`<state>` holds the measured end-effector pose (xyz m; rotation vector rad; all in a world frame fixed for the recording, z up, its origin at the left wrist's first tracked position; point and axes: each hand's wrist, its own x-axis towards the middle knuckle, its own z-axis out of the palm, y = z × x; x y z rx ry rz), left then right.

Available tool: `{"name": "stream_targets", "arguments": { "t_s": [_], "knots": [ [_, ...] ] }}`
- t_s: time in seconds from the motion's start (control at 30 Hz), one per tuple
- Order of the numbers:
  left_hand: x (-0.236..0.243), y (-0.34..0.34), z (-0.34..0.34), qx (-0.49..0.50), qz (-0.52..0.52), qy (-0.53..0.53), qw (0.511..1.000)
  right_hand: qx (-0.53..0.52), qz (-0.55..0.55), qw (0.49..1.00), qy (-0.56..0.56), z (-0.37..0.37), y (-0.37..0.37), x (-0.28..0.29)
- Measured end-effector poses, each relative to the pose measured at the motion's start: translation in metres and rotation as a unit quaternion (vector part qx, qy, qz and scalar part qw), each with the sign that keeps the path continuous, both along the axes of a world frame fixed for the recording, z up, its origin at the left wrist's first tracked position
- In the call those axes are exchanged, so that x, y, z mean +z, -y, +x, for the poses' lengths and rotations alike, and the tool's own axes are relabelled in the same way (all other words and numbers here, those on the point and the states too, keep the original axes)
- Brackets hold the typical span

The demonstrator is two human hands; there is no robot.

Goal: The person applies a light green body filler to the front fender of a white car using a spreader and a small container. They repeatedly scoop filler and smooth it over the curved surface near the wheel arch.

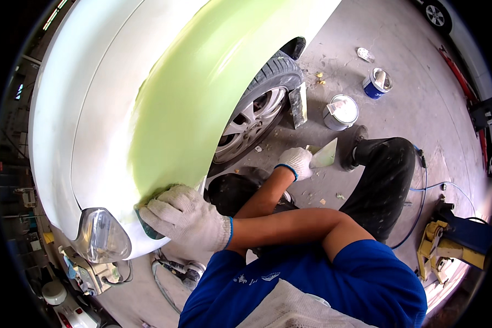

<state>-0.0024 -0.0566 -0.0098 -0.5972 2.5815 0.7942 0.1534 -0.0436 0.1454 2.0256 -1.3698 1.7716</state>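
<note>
My right hand (187, 217), in a whitish knit glove, presses a dark green flat piece (149, 228) against the lower front corner of a white car fender (106, 126). Its fingers cover most of that piece. Pale green filler (186, 104) coats a broad band of the fender, with a darker smear beside my fingertips. My arms cross, the right forearm over the left. Beyond it, my left hand (297, 162), gloved too, grips a flat pale green board (325, 154) near the floor. The headlight (103, 235) sits just left of my right hand.
The car's front wheel (251, 120) has a smeared plate (298, 105) leaning on its tyre. Two cans stand beyond: a white-lidded can (341, 113) and a blue-and-white can (378, 83). Hoses (421, 188) and a yellow-and-blue jack-like device (448, 240) lie right; a sander-like tool (190, 274) lies below the bumper.
</note>
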Motion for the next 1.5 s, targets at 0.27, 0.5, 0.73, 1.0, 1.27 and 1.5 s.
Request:
{"name": "stream_targets", "arguments": {
  "t_s": [0.27, 0.5, 0.73, 1.0, 1.27, 1.5],
  "knots": [
    [0.003, -0.002, 0.0, 0.021, 0.022, 0.049, 0.998, -0.088, -0.006, 0.981, 0.172, -0.226, 0.053, 0.045],
    [-0.008, 0.0, -0.018, 0.007, -0.006, 0.05, 0.999, -0.051, 0.047, 0.839, 0.539, -0.415, 0.154, 0.03],
    [-0.012, -0.001, -0.015, 0.018, 0.006, 0.053, 0.998, -0.052, 0.036, 0.82, 0.569, -0.441, 0.201, 0.028],
    [-0.007, 0.007, -0.011, 0.035, -0.008, -0.01, 0.999, -0.032, 0.022, 0.823, 0.566, -0.447, 0.205, 0.034],
    [0.018, 0.029, 0.0, 0.314, 0.092, -0.351, 0.878, -0.078, 0.08, 0.951, 0.288, -0.376, 0.036, 0.024],
    [0.026, 0.027, -0.004, 0.333, 0.096, -0.354, 0.869, -0.18, 0.218, 0.958, -0.045, -0.341, -0.048, -0.063]
  ]
}}
